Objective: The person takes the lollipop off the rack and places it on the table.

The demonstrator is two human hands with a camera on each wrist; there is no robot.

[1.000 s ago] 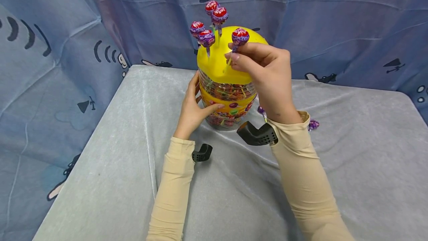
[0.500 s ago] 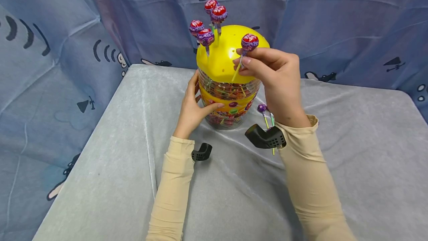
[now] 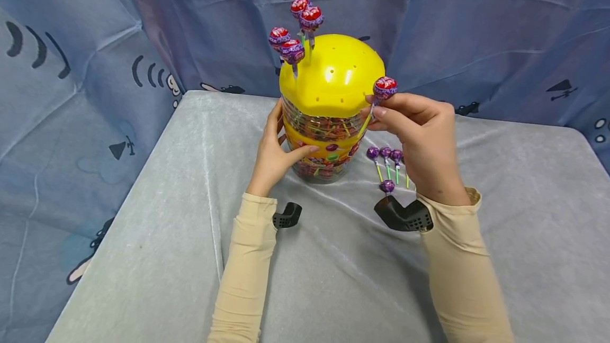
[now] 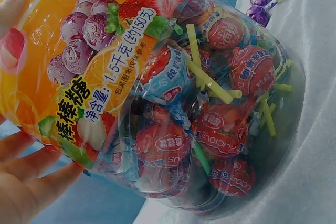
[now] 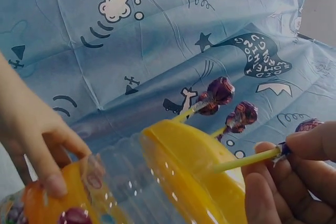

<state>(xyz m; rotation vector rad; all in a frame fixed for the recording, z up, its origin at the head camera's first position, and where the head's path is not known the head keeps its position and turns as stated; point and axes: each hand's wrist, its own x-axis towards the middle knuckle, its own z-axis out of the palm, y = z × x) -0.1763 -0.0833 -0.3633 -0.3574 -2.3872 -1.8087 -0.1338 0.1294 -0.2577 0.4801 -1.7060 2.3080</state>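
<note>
A clear plastic jar (image 3: 320, 130) filled with wrapped lollipops stands on the table under a domed yellow lid (image 3: 345, 75) with small holes. My left hand (image 3: 274, 160) grips the jar's left side, thumb across its orange label (image 4: 63, 51). Several purple-and-red lollipops (image 3: 311, 18) stand upright in the left part of the lid. Between thumb and fingers, my right hand (image 3: 426, 139) pinches another lollipop (image 3: 385, 88) just under its candy. Its yellow stick (image 5: 244, 161) points down to the left, beside the lid's right edge; in the head view the tip overlaps the jar.
Several purple lollipops (image 3: 385, 153) lie on the grey cloth-covered table (image 3: 157, 226) right of the jar, partly behind my right hand. A blue patterned curtain (image 3: 500, 41) hangs along the back and left.
My right hand has moved right and down with its lollipop, away from the lid's front, uncovering holes and lollipops on the table. My left hand stays on the jar.
</note>
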